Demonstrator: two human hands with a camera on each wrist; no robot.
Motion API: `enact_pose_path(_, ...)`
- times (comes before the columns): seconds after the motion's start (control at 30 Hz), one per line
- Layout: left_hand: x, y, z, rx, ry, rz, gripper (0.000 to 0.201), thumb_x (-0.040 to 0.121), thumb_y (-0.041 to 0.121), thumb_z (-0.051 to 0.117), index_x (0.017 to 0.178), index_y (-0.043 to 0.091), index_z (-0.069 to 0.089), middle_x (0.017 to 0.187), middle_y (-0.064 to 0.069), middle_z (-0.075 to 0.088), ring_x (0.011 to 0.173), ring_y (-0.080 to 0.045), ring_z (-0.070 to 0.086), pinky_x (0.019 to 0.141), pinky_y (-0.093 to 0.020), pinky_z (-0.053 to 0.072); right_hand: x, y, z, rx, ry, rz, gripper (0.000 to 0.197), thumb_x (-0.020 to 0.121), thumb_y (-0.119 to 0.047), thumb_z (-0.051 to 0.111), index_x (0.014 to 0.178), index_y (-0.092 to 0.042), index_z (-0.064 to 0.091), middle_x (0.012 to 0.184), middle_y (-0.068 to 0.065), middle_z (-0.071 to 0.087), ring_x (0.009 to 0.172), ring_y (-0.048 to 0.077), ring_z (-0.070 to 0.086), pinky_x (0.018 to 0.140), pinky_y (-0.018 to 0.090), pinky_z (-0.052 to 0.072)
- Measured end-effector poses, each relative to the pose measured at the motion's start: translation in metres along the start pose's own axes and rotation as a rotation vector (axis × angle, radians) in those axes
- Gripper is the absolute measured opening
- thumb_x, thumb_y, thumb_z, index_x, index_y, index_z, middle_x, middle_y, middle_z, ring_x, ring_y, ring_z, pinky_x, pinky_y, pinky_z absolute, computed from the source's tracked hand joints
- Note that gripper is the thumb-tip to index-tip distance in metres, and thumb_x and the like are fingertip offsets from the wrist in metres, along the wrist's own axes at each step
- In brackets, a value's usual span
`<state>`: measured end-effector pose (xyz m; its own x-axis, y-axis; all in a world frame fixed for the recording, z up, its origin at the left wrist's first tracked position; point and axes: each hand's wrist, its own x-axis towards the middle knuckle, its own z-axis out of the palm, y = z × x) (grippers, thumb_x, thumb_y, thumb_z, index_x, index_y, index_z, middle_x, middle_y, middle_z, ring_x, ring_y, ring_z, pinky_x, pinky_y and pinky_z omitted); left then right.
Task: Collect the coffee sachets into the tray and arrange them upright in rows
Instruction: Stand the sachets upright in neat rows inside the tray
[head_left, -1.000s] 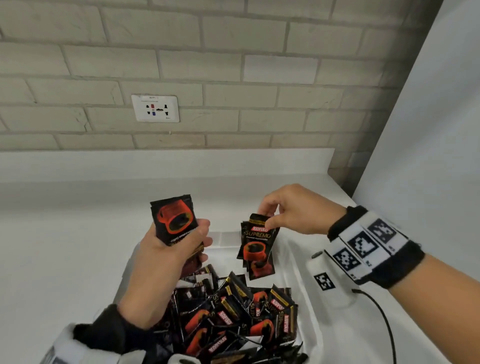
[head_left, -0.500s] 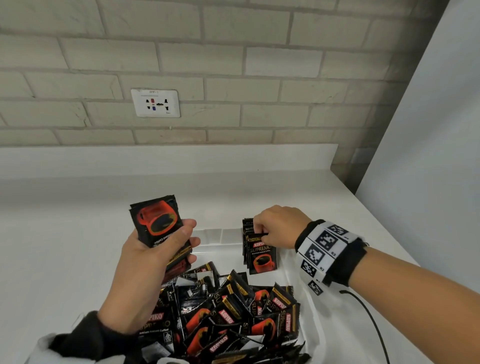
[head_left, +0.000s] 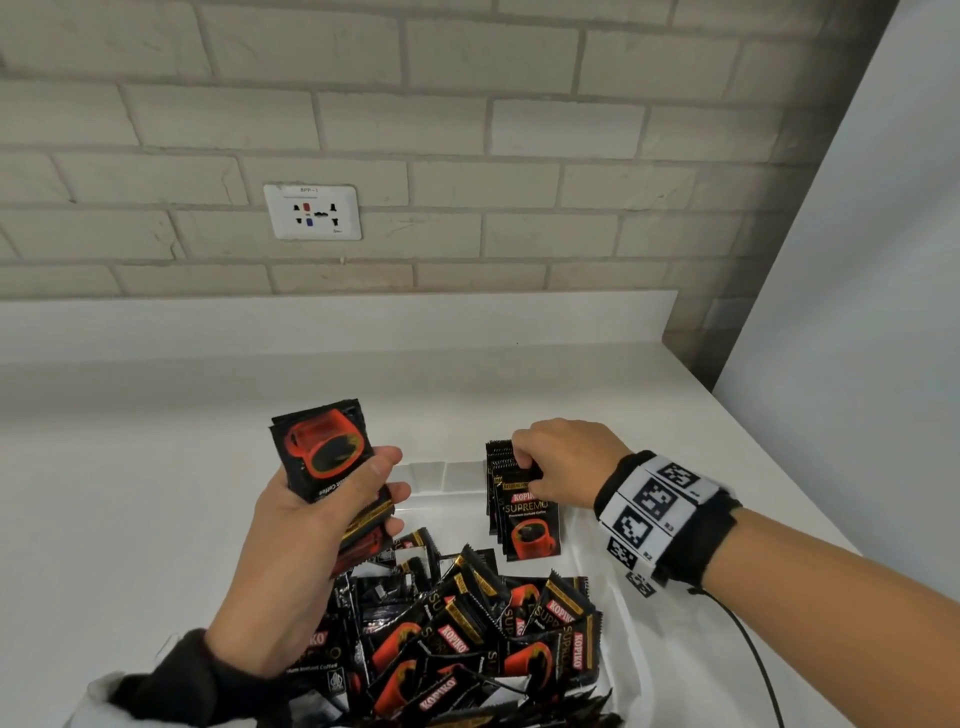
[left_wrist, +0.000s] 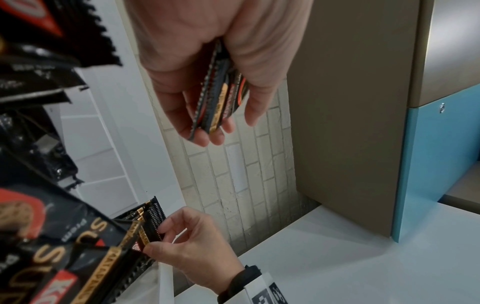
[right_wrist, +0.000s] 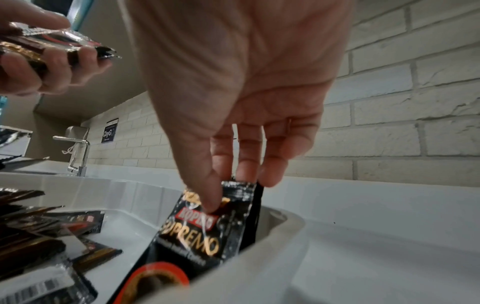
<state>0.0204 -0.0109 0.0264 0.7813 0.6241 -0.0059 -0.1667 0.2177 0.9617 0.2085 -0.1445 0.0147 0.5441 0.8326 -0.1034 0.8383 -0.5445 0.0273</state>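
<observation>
A white tray (head_left: 613, 613) on the counter holds a loose heap of black and red coffee sachets (head_left: 467, 639). At its far right corner a short row of upright sachets (head_left: 524, 519) leans against the wall. My right hand (head_left: 530, 470) pinches the top of the front sachet (right_wrist: 215, 222) of that row between thumb and fingers. My left hand (head_left: 358, 499) is raised over the tray's left side and grips a small stack of sachets (head_left: 324, 447), also seen edge-on as the stack (left_wrist: 221, 92) in the left wrist view.
A white counter (head_left: 130, 493) runs to a brick wall with a power socket (head_left: 311, 212). A pale panel (head_left: 857, 312) stands on the right. A black cable (head_left: 753, 654) trails from my right wrist. A tap (right_wrist: 78, 152) stands far off along the counter.
My right hand has come down from above the tray and set its sachet against the upright row at the far right corner. My left hand stayed raised with its stack.
</observation>
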Motion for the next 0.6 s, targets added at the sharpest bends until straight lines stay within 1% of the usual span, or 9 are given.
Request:
enact_pose_path(0.07, -0.001, 0.001, 0.001, -0.045, 0.003, -0.027, 0.032, 0.071, 0.025, 0.062, 0.098, 0.007, 0.062, 0.091, -0.007, 0.073, 0.069, -0.02, 0.07, 0.051, -0.027, 0.056, -0.001, 0.002, -0.004, 0.021, 0.037, 0.005, 0.023, 0.088, -0.022, 0.053, 0.11, -0.018, 0.051, 0.108, -0.002, 0.056, 0.095, 0.018, 0.054, 0.068, 0.027, 0.036)
enact_pose_path(0.13, -0.001, 0.002, 0.001, -0.113, -0.021, -0.071, 0.019, 0.085, 0.023, 0.053, 0.097, 0.01, 0.059, 0.092, -0.009, 0.073, 0.069, -0.023, 0.07, 0.051, -0.032, 0.058, -0.005, 0.004, -0.013, 0.061, 0.094, 0.028, 0.025, 0.089, -0.026, 0.053, 0.113, -0.021, 0.05, 0.106, -0.005, 0.054, 0.095, 0.015, 0.052, 0.07, 0.025, 0.037)
enact_pose_path(0.17, -0.001, 0.002, 0.001, -0.137, -0.038, -0.095, 0.019, 0.091, 0.021, 0.046, 0.097, 0.01, 0.059, 0.092, -0.011, 0.073, 0.07, -0.026, 0.07, 0.053, -0.033, 0.058, -0.008, 0.004, -0.019, 0.099, 0.132, 0.046, 0.025, 0.089, -0.027, 0.053, 0.113, -0.022, 0.051, 0.102, -0.006, 0.053, 0.094, 0.013, 0.052, 0.071, 0.025, 0.038)
enact_pose_path(0.23, -0.002, 0.001, 0.004, -0.153, -0.085, -0.145, 0.024, 0.096, 0.018, 0.037, 0.1, 0.01, 0.059, 0.092, -0.013, 0.073, 0.072, -0.028, 0.071, 0.055, -0.036, 0.058, -0.018, 0.0, -0.031, 0.262, 0.2, 0.08, 0.021, 0.089, -0.03, 0.055, 0.109, -0.023, 0.054, 0.094, -0.01, 0.052, 0.087, 0.01, 0.052, 0.072, 0.023, 0.041)
enact_pose_path(0.3, -0.005, 0.0, 0.011, -0.128, -0.133, -0.171, 0.023, 0.096, 0.014, 0.037, 0.106, 0.011, 0.057, 0.094, -0.012, 0.073, 0.077, -0.029, 0.071, 0.059, -0.039, 0.059, -0.031, -0.009, -0.041, 0.544, 0.216, 0.086, 0.016, 0.087, -0.033, 0.059, 0.1, -0.024, 0.058, 0.087, -0.012, 0.055, 0.076, 0.003, 0.052, 0.068, 0.017, 0.041)
enact_pose_path(0.37, -0.007, -0.003, 0.018, -0.07, -0.162, -0.164, 0.021, 0.093, 0.013, 0.044, 0.109, 0.011, 0.057, 0.096, -0.01, 0.073, 0.082, -0.029, 0.071, 0.064, -0.042, 0.059, -0.046, -0.024, -0.046, 0.76, 0.117, 0.049, 0.014, 0.084, -0.039, 0.061, 0.092, -0.028, 0.059, 0.085, -0.013, 0.058, 0.073, -0.002, 0.053, 0.068, 0.016, 0.044)
enact_pose_path(0.47, -0.011, -0.008, 0.026, 0.027, -0.146, -0.133, 0.026, 0.077, 0.016, 0.06, 0.103, 0.012, 0.061, 0.091, -0.011, 0.073, 0.079, -0.028, 0.071, 0.059, -0.033, 0.056, -0.06, -0.043, -0.039, 0.909, -0.086, 0.026, 0.024, 0.078, -0.045, 0.064, 0.095, -0.029, 0.058, 0.085, -0.006, 0.063, 0.071, 0.005, 0.06, 0.071, 0.027, 0.052)
enact_pose_path(0.53, -0.013, -0.011, 0.03, 0.045, -0.125, -0.112, 0.031, 0.067, 0.016, 0.064, 0.098, 0.012, 0.063, 0.086, -0.011, 0.074, 0.078, -0.025, 0.071, 0.063, -0.034, 0.053, -0.064, -0.049, -0.03, 1.032, -0.105, 0.04, 0.031, 0.078, -0.037, 0.068, 0.1, -0.02, 0.058, 0.085, 0.002, 0.063, 0.069, 0.009, 0.061, 0.067, 0.03, 0.053)
enact_pose_path(0.6, -0.016, -0.013, 0.034, 0.05, -0.109, -0.098, 0.032, 0.063, 0.014, 0.067, 0.095, 0.011, 0.064, 0.083, -0.01, 0.074, 0.075, -0.025, 0.071, 0.066, -0.037, 0.053, -0.066, -0.052, -0.021, 1.169, -0.097, 0.062, 0.033, 0.079, -0.025, 0.07, 0.105, -0.01, 0.058, 0.083, 0.003, 0.064, 0.064, 0.008, 0.061, 0.06, 0.025, 0.052)
